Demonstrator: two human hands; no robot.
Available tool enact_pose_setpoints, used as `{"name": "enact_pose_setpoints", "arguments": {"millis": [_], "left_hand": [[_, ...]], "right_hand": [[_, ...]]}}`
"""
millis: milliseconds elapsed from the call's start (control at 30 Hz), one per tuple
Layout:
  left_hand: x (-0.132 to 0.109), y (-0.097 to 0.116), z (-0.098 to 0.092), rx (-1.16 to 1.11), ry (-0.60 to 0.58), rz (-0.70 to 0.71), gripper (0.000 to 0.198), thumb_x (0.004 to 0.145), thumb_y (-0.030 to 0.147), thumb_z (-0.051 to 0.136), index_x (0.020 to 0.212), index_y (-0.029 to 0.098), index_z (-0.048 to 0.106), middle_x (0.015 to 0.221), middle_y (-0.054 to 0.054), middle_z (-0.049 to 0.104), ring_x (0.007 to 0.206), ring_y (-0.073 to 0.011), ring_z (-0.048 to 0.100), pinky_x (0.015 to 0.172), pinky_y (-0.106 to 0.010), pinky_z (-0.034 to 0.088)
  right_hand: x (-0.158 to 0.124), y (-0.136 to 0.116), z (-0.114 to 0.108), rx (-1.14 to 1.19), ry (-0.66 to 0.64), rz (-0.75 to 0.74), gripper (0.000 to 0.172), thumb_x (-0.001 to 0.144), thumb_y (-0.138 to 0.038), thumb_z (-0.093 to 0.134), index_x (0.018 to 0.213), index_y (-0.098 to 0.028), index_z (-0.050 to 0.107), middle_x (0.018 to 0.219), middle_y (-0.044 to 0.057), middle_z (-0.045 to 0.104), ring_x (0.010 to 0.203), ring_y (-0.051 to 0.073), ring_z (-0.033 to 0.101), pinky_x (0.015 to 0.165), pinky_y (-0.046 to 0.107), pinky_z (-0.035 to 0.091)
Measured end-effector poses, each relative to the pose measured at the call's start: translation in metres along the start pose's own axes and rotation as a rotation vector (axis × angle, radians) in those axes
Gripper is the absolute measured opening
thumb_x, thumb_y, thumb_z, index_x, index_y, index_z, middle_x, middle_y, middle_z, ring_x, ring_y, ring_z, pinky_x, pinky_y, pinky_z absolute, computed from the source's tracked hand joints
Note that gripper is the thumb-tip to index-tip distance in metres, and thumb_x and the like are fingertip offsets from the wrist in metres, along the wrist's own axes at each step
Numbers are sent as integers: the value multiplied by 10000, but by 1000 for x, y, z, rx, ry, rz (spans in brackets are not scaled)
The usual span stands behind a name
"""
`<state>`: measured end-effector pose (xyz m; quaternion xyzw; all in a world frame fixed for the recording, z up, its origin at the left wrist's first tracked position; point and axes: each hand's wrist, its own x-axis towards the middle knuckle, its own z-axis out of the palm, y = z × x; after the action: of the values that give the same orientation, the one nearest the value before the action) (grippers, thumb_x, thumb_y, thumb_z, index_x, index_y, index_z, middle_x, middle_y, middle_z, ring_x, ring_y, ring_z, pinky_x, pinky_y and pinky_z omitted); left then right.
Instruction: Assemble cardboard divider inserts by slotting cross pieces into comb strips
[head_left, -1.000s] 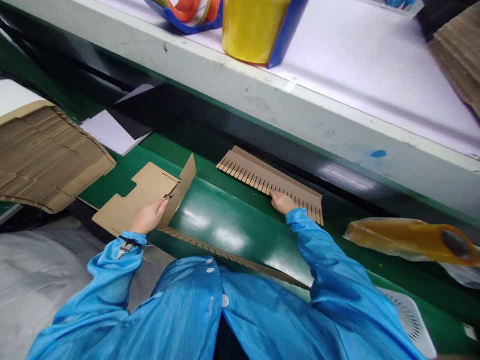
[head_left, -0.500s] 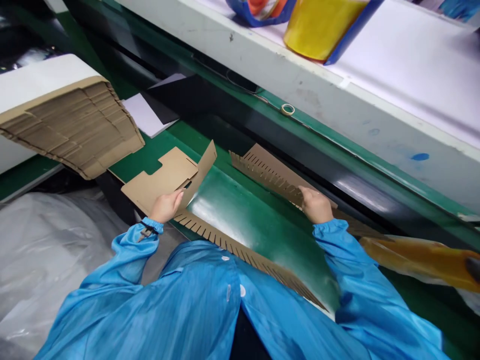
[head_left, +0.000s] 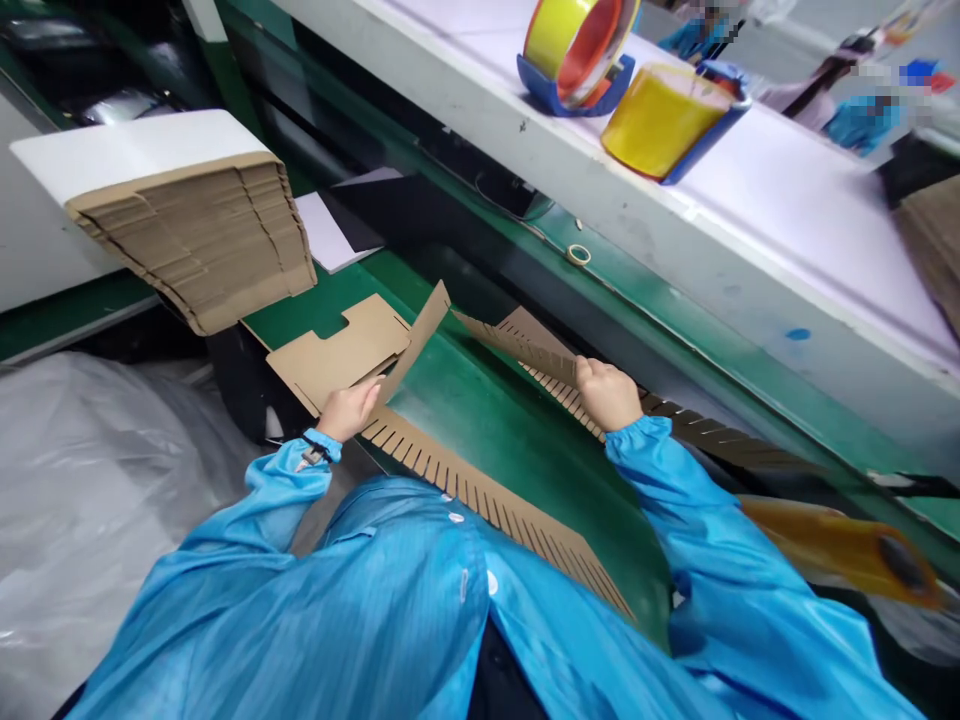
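Observation:
My left hand (head_left: 349, 408) pinches the edge of a brown die-cut cardboard sheet (head_left: 334, 355), which has a notch in its far edge and a flap folded up on its right side. Beneath that hand, a slotted cardboard strip (head_left: 480, 490) runs along the table edge against my blue coat. My right hand (head_left: 606, 392) is closed on another slotted cardboard strip (head_left: 517, 345), held tilted over the green table (head_left: 510, 430). More slotted cardboard (head_left: 720, 435) lies behind my right wrist. My fingers hide the exact places where each piece is gripped.
A stack of folded cardboard (head_left: 202, 235) stands at the left, above a grey plastic bag (head_left: 97, 520). Tape rolls in blue holders (head_left: 667, 120) sit on a white shelf (head_left: 750, 230). A small tape ring (head_left: 578, 255) lies below it. An amber roll (head_left: 840, 540) is at right.
The view has shifted, bringing more of the shelf into sight. My right hand has moved slightly left with its strip, and slotted cardboard shows more clearly beneath it. My left hand keeps its grip.

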<state>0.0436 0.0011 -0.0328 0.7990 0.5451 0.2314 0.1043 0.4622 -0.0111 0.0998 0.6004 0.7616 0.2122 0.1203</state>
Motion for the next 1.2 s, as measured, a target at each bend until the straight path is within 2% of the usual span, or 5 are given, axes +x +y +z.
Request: {"name": "enact_pose_setpoints", "arguments": {"millis": [233,633,867,1000,1200], "left_hand": [[2,0,4,-17,-5,-24,502,1022,391,291,1261,174,675,1099,-116,745,904,-254,749,760,-311,583],[6,2,-2,-42,-74,-71,485,1015,369,303,1288,177,656,1140,-109,734,976,-235,735,853,-299,560],[13,2,-4,33,-134,-78,459,1027,346,307,1290,179,644,1075,-111,754,889,-228,745,776,-281,550],[23,5,-7,120,-178,-76,477,1035,346,271,1221,153,665,975,-126,764,828,-227,737,727,-273,527],[43,1,-16,162,-244,-45,515,1031,371,242,1013,143,703,838,-125,748,767,-240,717,678,-286,499]], "right_hand": [[3,-2,-1,-5,62,-41,407,878,-46,423,1207,-22,662,964,190,708,758,222,641,624,287,461],[-14,9,33,156,207,43,492,779,-22,431,1197,-70,686,1072,191,720,871,244,676,731,309,545],[-21,9,58,231,305,95,457,786,-30,405,1125,-81,707,1063,160,745,915,230,712,797,297,553],[-25,7,70,257,370,127,435,803,-42,406,1099,-98,720,1039,146,754,904,222,722,796,287,557],[-25,10,83,306,346,179,434,800,-48,418,1099,-112,725,1059,147,751,924,237,723,820,313,570]]}}
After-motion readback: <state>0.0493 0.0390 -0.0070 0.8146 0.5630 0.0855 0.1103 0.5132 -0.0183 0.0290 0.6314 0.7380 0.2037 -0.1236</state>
